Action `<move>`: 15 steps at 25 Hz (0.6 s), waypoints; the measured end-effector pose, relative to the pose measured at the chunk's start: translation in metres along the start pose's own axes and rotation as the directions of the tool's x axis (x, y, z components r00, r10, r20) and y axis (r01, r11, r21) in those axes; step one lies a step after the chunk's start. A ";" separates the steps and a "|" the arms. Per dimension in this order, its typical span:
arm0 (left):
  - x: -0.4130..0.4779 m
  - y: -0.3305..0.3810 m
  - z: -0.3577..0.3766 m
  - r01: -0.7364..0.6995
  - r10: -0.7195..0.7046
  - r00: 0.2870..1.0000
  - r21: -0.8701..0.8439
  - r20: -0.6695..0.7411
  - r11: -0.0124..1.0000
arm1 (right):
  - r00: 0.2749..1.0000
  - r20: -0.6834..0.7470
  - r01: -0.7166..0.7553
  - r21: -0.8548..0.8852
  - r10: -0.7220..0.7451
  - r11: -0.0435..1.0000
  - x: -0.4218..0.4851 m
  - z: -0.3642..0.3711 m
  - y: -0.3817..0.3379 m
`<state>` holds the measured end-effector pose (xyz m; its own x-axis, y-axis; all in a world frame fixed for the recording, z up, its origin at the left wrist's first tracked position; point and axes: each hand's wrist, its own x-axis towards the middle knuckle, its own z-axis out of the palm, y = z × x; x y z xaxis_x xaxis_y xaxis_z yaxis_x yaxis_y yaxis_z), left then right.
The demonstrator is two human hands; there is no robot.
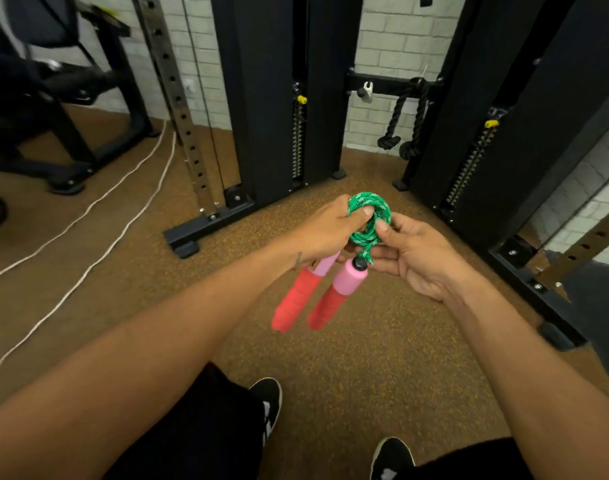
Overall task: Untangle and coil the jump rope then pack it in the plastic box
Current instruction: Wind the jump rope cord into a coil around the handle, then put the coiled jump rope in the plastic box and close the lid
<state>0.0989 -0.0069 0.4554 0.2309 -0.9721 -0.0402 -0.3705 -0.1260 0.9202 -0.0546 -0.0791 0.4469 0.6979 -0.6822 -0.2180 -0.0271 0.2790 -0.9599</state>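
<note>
Both forearms extend forward, holding the coiled jump rope above the floor.
Left hand (325, 230) clamps the green coil (369, 216), thumb pressed on top; right hand (414, 251) pinches its lower strands. Two pink-and-red handles (310, 299) hang side by side, long axes pointing down toward the camera. Brown speckled floor (348, 358), black weight machines (268, 98), white brick wall (389, 36) beyond.

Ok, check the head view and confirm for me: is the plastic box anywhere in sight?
No. Only the green coiled rope held in both hands, gym machines and the brown floor appear.
</note>
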 end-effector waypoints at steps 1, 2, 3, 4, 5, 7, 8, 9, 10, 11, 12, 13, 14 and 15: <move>-0.008 0.000 -0.008 0.011 -0.011 1.000 0.019 0.009 1.000 | 1.000 0.019 -0.001 0.004 0.001 1.000 0.001 0.009 0.004; -0.016 0.000 -0.017 0.018 -0.019 1.000 0.028 0.020 0.999 | 0.999 0.039 -0.006 0.004 0.006 1.000 0.002 0.019 0.007; -0.023 -0.003 -0.025 0.022 -0.022 1.000 0.027 0.022 0.999 | 0.998 0.053 -0.015 0.005 0.015 1.000 0.002 0.028 0.009; -0.030 -0.006 -0.033 0.029 -0.029 0.999 0.024 0.018 0.999 | 0.997 0.067 -0.028 0.007 0.027 1.000 0.004 0.038 0.011; -0.035 -0.010 -0.040 0.045 -0.046 0.999 0.023 0.012 0.999 | 0.996 0.076 -0.039 0.007 0.039 0.999 0.005 0.047 0.013; -0.046 -0.025 -0.054 0.096 -0.096 0.995 0.031 -0.004 0.995 | 0.993 0.096 -0.063 -0.023 0.065 0.998 0.010 0.065 0.023; -0.053 -0.035 -0.061 0.125 -0.125 0.992 0.044 -0.015 0.991 | 0.991 0.107 -0.078 -0.057 0.084 0.995 0.014 0.075 0.032; -0.060 -0.048 -0.070 0.158 -0.156 0.987 0.063 -0.028 0.986 | 0.987 0.121 -0.092 -0.092 0.103 0.991 0.018 0.087 0.043; -0.068 -0.062 -0.080 0.194 -0.191 0.981 0.084 -0.041 0.977 | 0.983 0.135 -0.111 -0.123 0.127 0.986 0.023 0.101 0.056; -0.077 -0.080 -0.092 0.237 -0.233 0.971 0.095 -0.052 0.967 | 0.975 0.153 -0.135 -0.153 0.159 0.979 0.027 0.117 0.070; -0.088 -0.098 -0.103 0.281 -0.277 0.959 0.093 -0.058 0.955 | 0.965 0.173 -0.164 -0.179 0.195 0.970 0.031 0.133 0.086; -0.099 -0.116 -0.112 0.317 -0.313 0.948 0.076 -0.055 0.945 | 0.954 0.194 -0.190 -0.195 0.228 0.962 0.034 0.148 0.101; -0.110 -0.133 -0.120 0.342 -0.339 0.939 0.050 -0.051 0.939 | 0.944 0.214 -0.211 -0.201 0.253 0.957 0.036 0.162 0.114; -0.124 -0.152 -0.128 0.363 -0.362 0.931 0.013 -0.054 0.932 | 0.933 0.229 -0.234 -0.201 0.278 0.951 0.038 0.180 0.131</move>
<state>0.2421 0.1586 0.3706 0.3976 -0.8483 -0.3497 -0.2727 -0.4732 0.8377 0.0969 0.0529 0.3447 0.8076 -0.4042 -0.4294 -0.3328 0.2887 -0.8977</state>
